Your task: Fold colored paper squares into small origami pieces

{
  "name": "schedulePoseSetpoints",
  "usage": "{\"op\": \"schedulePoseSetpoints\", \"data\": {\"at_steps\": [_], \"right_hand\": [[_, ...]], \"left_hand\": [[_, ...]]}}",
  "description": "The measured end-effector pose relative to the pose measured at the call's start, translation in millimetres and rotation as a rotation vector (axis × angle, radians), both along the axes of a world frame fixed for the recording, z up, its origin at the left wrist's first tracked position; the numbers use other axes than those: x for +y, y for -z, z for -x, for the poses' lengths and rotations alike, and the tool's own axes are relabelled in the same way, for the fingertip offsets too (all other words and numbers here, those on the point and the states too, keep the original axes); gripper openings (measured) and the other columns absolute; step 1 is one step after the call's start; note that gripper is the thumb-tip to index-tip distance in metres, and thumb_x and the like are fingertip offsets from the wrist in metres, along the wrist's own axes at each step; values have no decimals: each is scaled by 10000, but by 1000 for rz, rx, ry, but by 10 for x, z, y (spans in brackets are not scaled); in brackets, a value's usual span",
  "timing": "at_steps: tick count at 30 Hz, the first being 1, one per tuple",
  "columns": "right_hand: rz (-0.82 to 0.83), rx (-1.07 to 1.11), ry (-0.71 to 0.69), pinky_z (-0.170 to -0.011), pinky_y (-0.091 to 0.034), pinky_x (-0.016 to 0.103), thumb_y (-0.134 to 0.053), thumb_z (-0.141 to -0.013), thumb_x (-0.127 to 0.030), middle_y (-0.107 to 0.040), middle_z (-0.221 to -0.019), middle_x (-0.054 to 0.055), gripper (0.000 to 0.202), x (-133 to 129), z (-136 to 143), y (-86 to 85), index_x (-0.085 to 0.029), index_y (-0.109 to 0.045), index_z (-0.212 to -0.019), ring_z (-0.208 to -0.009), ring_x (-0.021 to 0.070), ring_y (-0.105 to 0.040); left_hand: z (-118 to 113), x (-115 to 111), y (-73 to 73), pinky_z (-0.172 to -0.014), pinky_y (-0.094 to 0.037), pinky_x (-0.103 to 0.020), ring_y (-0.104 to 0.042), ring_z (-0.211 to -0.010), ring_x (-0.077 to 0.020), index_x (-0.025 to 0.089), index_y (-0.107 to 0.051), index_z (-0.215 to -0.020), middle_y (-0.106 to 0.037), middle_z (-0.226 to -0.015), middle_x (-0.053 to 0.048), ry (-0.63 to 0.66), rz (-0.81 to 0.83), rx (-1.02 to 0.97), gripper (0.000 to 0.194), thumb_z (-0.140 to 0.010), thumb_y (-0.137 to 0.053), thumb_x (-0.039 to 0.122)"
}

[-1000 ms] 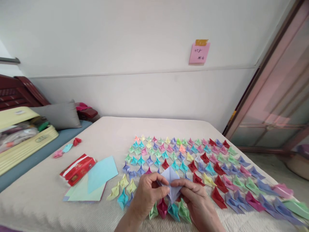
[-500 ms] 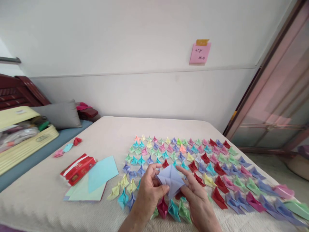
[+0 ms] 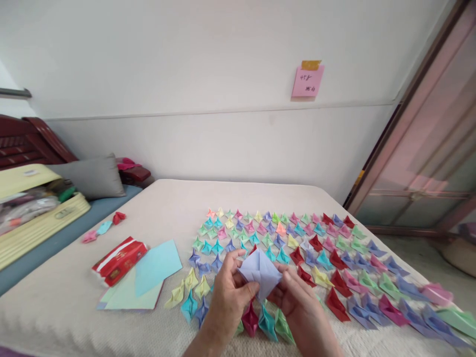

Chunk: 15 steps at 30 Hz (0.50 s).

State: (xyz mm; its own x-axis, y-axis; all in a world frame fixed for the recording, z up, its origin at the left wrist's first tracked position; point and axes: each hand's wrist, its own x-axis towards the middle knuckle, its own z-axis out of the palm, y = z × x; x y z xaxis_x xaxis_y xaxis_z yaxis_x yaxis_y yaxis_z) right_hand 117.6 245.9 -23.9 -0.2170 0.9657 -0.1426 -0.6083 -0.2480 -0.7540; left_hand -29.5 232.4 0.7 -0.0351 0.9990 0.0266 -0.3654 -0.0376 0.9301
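Note:
A pale lavender sheet of origami paper, folded into a diamond with creased flaps, is held up between my two hands. My left hand pinches its left side, thumb on the front face and fingers behind. On the right corner, my right hand closes its thumb and fingers, partly hidden behind the paper. Below and around the hands, rows of small folded paper boats in red, blue, green, yellow and pink cover the cloth. Some boats are hidden behind my hands.
A red tissue pack overlaps a stack of coloured paper sheets at left. Three crumpled paper pieces lie beyond. A yellow box and grey pillow stand far left. A pink note is taped to the wall.
The lavender paper has shifted slightly left and up. My right hand's fingers have drawn in from the upper right edge to its right corner; the left hand keeps its pinch.

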Motion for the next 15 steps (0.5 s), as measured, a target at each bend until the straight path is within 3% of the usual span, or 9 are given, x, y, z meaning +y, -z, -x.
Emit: {"op": "schedulePoseSetpoints", "data": {"at_steps": [5, 11, 15], "right_hand": [[21, 146, -74, -755, -526, 287, -827, -700, -240, -784, -820, 52, 175, -14, 153, 91, -164, -778, -850, -771, 189, -673], [98, 130, 94, -727, -547, 236, -890, -577, -144, -810, -751, 42, 185, -34, 249, 77, -164, -787, -729, -725, 170, -703], [92, 119, 114, -734, -556, 257, -873, -596, -129, -806, -733, 37, 173, -29, 227, 64, -179, -792, -741, -720, 184, -710]], "left_hand": [[-48, -49, 51, -704, -546, -280, -691, -813, -185, 220, -487, -1195, -685, -1085, -72, 17, -59, 103, 477, -777, -697, 130], [-115, -28, 284, -730, -551, -299, -705, -859, -212, 218, -499, -1242, -698, -1087, -97, -48, -121, 344, 480, -797, -630, 93], [-107, -70, 211, -749, -535, -295, -683, -831, -197, 214, -526, -1236, -698, -1063, -86, -51, -117, 381, 458, -801, -650, 145]]}}
